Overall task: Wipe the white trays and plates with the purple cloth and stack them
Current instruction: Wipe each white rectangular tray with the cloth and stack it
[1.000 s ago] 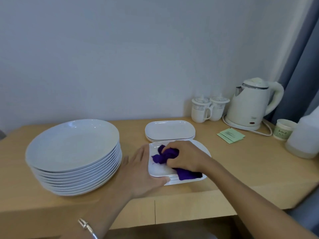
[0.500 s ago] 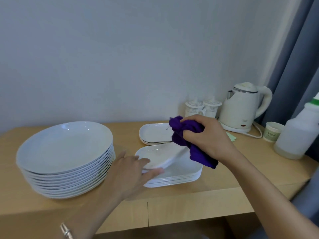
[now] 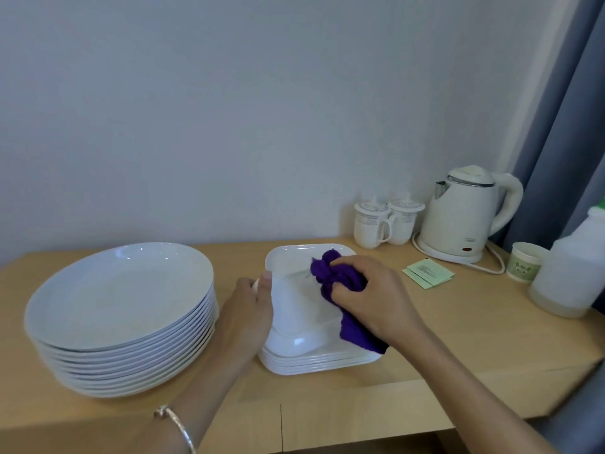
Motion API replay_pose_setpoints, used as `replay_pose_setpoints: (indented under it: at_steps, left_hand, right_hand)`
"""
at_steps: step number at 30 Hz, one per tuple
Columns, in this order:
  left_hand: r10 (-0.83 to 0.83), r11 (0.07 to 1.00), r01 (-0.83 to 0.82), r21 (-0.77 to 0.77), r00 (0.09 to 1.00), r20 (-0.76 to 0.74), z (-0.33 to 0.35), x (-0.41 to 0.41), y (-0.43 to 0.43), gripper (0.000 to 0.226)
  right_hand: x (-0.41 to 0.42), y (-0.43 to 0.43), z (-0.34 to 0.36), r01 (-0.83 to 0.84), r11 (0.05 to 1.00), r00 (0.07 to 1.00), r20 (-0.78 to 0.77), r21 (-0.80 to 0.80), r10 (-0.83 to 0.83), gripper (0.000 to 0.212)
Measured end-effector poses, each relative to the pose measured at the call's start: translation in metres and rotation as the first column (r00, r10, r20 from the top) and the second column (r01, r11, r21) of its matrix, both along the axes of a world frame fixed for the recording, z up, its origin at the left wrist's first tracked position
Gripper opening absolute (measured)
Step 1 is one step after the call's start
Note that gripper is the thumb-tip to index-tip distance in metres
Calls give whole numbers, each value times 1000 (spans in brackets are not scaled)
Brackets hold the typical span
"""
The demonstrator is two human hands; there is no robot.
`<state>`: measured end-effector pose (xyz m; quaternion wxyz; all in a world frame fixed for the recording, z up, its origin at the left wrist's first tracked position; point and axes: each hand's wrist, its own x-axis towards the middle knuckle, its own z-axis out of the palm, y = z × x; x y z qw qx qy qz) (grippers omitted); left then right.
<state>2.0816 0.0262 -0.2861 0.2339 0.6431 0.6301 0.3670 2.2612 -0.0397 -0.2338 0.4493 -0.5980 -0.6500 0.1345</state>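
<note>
Tray tilts in gripping left hand while right hand clutches purple cloth against it.

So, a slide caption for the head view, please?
Left hand holds a tilted white tray over the stack; right hand wipes it with purple cloth.

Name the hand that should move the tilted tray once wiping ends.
Left, probably. The left hand holds the tilted tray by its edge, while the right hand is busy gripping the purple cloth against it.
</note>
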Motion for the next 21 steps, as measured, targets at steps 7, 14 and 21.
replay_pose_setpoints:
  at_steps: [7, 14, 21]
  left_hand:
    - [3, 998, -8, -57, 997, -72, -16, 4, 6, 48]
    - [-94, 981, 70, -181, 988, -124, -18, 14, 11, 62]
    - [-157, 981, 115, -154, 940, -303, -17, 17, 10, 66]
  right_hand:
    - [-15, 33, -45, -151, 987, 943, 291, -55, 161, 32]
    - [-22, 40, -48, -141, 988, 908, 407, 68, 102, 32]
    - [23, 72, -41, 128, 990, 926, 351, 52, -139, 25]
